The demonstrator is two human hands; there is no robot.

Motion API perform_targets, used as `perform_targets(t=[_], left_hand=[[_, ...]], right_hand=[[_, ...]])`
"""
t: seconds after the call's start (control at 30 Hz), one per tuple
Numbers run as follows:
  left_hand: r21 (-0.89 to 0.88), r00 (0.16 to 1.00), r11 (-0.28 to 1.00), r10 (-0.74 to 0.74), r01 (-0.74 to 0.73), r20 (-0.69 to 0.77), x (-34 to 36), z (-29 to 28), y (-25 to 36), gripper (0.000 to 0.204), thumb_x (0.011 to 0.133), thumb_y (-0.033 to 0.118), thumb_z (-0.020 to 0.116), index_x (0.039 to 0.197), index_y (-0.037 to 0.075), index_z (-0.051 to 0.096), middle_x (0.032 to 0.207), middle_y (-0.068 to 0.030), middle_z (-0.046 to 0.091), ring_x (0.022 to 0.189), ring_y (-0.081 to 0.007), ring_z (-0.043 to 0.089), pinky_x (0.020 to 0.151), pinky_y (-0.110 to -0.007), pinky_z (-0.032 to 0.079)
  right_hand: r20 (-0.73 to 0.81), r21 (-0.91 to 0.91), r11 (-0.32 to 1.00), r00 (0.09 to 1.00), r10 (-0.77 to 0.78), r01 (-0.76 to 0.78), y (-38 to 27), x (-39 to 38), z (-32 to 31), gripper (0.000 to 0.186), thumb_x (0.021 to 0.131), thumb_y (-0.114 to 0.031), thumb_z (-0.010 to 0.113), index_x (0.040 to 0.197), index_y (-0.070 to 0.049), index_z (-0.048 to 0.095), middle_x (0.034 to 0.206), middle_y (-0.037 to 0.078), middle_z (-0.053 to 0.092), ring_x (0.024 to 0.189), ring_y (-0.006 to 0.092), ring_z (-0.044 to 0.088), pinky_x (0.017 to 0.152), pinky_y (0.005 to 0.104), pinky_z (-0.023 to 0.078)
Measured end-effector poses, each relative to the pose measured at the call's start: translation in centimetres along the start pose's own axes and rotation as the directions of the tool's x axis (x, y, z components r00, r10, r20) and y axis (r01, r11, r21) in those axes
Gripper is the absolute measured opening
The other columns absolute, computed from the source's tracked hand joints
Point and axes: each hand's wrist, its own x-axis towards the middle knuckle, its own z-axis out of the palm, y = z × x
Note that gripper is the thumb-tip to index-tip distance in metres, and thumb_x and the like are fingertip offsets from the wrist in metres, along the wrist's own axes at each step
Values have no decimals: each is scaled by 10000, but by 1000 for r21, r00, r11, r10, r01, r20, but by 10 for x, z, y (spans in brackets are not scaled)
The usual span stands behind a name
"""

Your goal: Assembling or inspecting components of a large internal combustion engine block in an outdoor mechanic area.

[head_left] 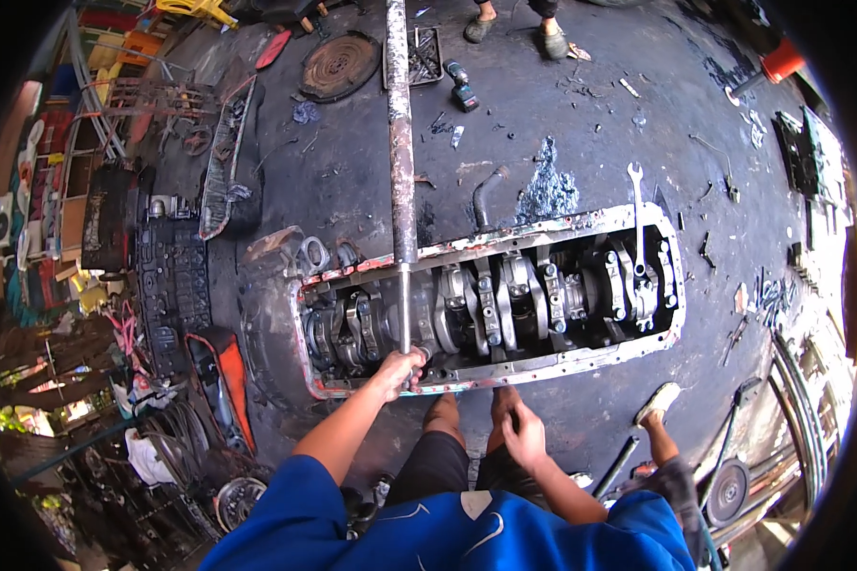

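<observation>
A large engine block (pixel 505 369) lies with its crankshaft (pixel 514 295) exposed inside a rectangular flange. My left hand (pixel 400 374) is closed around the lower end of a steel bar (pixel 405 309) standing over the crankshaft's left part. A long, stained pipe (pixel 400 162) continues from that bar toward the top of the view; what the bar's lower end fits on is hidden by my fingers. My right hand (pixel 524 433) is at my knee, fingers loosely extended, holding nothing. An open-ended wrench (pixel 639 219) lies across the crankshaft's right end.
A second engine part (pixel 171 285) and an oil pan (pixel 224 162) stand left. A drill (pixel 461 86), round plate (pixel 338 67), tray (pixel 427 52) and curved hose (pixel 486 195) lie beyond the block. Another person's feet (pixel 552 38) are at top; another foot (pixel 657 404) is near the right.
</observation>
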Motion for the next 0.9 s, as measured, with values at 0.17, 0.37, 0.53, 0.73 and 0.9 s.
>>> perform_targets(t=[0.17,0.37,0.53,0.73,0.9], left_hand=[[39,998,998,44,-42,-42,-40,-8,-5,5,870,126,566,871,124,561,720,-2,493,554,-103,462,484,-290,424],[182,999,983,17,-10,-37,-85,-47,-55,67,848,149,612,892,108,582,701,-18,521,527,-133,503,452,-300,431],[292,997,956,9,15,-82,-108,-107,-130,88,901,186,600,854,112,589,636,18,491,535,-99,487,455,-275,395],[705,983,709,115,18,-140,-116,-202,-240,354,872,355,659,1038,44,678,842,-219,691,821,-358,699,745,-421,519],[749,995,661,34,45,-90,-182,-223,-246,422,846,374,687,1111,44,679,932,-224,701,950,-349,692,827,-427,513]], right_hand=[[-65,246,957,987,-144,156,-84,95,35,260,897,-161,639,1109,-19,592,1003,178,645,953,348,649,825,404,516],[207,839,532,971,-119,-114,-163,139,134,636,922,-238,722,1415,-24,381,1204,127,627,1106,178,591,940,328,489],[301,806,528,953,24,-268,-167,96,188,328,935,-117,664,1181,11,489,1060,120,697,934,140,664,843,283,536],[387,804,424,908,158,-416,-163,47,220,274,946,-105,647,1168,45,590,1020,97,701,891,152,670,810,293,542],[377,884,220,907,186,-412,-164,-7,236,259,958,-148,650,1160,10,609,963,81,685,861,165,669,751,312,528]])
